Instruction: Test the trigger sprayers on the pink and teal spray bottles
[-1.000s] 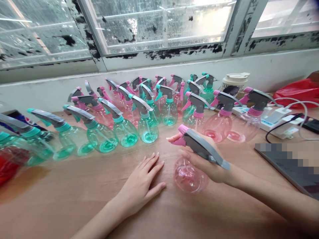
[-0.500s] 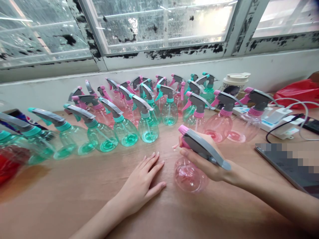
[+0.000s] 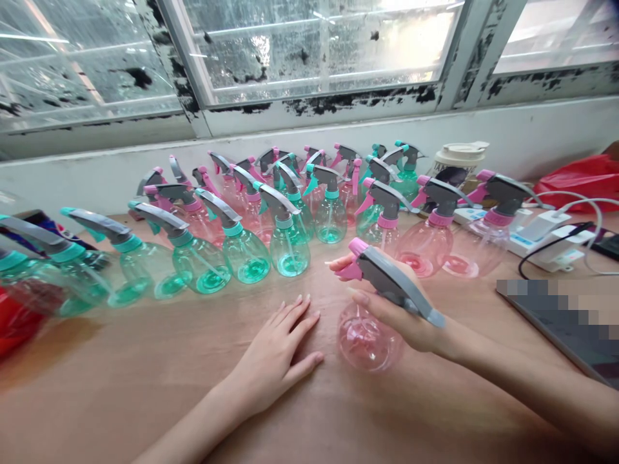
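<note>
A pink spray bottle [image 3: 370, 338] with a grey and pink trigger head stands on the table in front of me. My right hand [image 3: 401, 309] is around its neck, under the head, with the thumb on the near side and the fingers reaching past the pink trigger on the far side. Part of the neck is hidden by this hand. My left hand [image 3: 278, 357] lies flat on the wooden table [image 3: 159, 374], left of the bottle, fingers spread and holding nothing. A green spray bottle [image 3: 289, 248] stands beyond it.
Several green and pink spray bottles [image 3: 251, 251] stand in rows toward the window wall. At the right are a lidded cup [image 3: 457, 158], a white power strip [image 3: 536, 241] with cables, a dark flat device [image 3: 546, 325] and a red bag [image 3: 580, 180]. Another red bag [image 3: 19, 322] lies far left.
The fingers of my right hand have straightened from their curl around the trigger, and the pink trigger now shows further forward. The bottle and my left hand have stayed in place.
</note>
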Demonstrator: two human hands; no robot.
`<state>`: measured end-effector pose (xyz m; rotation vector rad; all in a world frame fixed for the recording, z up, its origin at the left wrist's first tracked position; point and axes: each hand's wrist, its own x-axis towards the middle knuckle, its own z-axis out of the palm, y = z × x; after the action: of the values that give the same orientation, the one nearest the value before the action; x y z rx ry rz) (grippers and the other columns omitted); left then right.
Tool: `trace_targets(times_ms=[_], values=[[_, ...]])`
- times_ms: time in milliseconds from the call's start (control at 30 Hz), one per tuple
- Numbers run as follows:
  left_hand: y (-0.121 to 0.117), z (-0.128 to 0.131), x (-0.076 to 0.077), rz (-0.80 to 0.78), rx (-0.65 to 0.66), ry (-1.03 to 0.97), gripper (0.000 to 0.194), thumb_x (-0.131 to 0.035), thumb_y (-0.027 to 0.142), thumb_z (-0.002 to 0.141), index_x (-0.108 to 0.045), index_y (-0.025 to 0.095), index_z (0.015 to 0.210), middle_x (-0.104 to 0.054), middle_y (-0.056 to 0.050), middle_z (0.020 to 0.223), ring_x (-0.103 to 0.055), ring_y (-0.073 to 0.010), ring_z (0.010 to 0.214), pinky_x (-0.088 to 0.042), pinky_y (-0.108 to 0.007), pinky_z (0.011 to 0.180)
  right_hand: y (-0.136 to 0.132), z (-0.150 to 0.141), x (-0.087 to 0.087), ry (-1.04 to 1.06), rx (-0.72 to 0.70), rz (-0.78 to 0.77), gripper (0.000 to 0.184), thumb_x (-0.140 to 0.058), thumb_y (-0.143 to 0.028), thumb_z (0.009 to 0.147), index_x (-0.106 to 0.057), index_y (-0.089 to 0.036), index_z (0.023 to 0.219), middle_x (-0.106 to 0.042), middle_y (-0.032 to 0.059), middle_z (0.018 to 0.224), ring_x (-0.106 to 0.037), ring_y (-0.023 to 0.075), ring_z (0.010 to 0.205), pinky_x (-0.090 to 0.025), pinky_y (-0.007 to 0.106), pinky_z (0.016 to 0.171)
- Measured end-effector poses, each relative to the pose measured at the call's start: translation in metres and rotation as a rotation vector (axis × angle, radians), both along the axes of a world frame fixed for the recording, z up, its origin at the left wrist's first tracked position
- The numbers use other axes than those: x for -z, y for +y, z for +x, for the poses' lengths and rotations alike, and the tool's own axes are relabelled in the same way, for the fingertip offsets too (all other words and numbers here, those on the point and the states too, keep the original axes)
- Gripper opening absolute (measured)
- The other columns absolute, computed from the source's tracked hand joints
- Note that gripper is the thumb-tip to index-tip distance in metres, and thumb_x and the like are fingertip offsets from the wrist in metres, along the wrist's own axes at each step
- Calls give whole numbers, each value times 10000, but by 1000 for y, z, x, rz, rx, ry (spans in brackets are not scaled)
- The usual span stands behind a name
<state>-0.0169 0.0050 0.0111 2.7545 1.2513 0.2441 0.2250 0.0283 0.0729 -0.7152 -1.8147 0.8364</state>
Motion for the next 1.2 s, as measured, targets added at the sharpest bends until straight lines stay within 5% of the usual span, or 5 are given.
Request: trace_targets(times_ms=[400, 567, 700, 1000, 1200], values=[[0, -1, 2, 4, -7, -12, 569, -440, 513, 1004, -410, 183, 1468, -324, -145, 1562, -283, -302, 1442, -275, -544, 1145, 3, 0, 4, 3, -21, 15, 246, -590, -240, 875, -541, -237, 1116, -634, 49, 1041, -587, 155, 798, -546, 322, 732], [0, -1, 1, 9, -6, -22, 566, -449, 509, 1002, -408, 190, 1468, -331, -139, 1560, -286, -292, 1442, -277, -536, 1148, 2, 0, 0, -24, -4, 10, 194, -587, -250, 867, -532, -242, 1053, -573, -1, 814, -559, 146, 660, -522, 295, 617], [0, -2, 0, 7, -5, -17, 562, -459, 495, 1000, -413, 181, 1464, -331, -143, 1560, -292, -302, 1438, -281, -542, 1144, 3, -1, -4, -58, 1, 7, 130, -583, -236, 869, -498, -251, 966, -449, -61, 654, -427, 108, 499, -399, 234, 451], [0, -1, 0, 14, 0, -28, 557, -452, 497, 1003, -418, 181, 1462, -336, -146, 1557, -302, -299, 1435, -281, -532, 1146, 5, -2, -10, -103, 47, 182, 184, -572, -210, 885, -437, -221, 760, -422, -61, 648, -434, 97, 570, -403, 237, 546], [0, -1, -1, 0, -4, -37, 553, -467, 493, 998, -418, 193, 1460, -344, -140, 1554, -305, -303, 1433, -280, -532, 1147, 5, -1, -8, -94, 45, 133, 194, -586, -204, 878, -451, -221, 741, -469, -55, 664, -455, 97, 564, -414, 251, 555]])
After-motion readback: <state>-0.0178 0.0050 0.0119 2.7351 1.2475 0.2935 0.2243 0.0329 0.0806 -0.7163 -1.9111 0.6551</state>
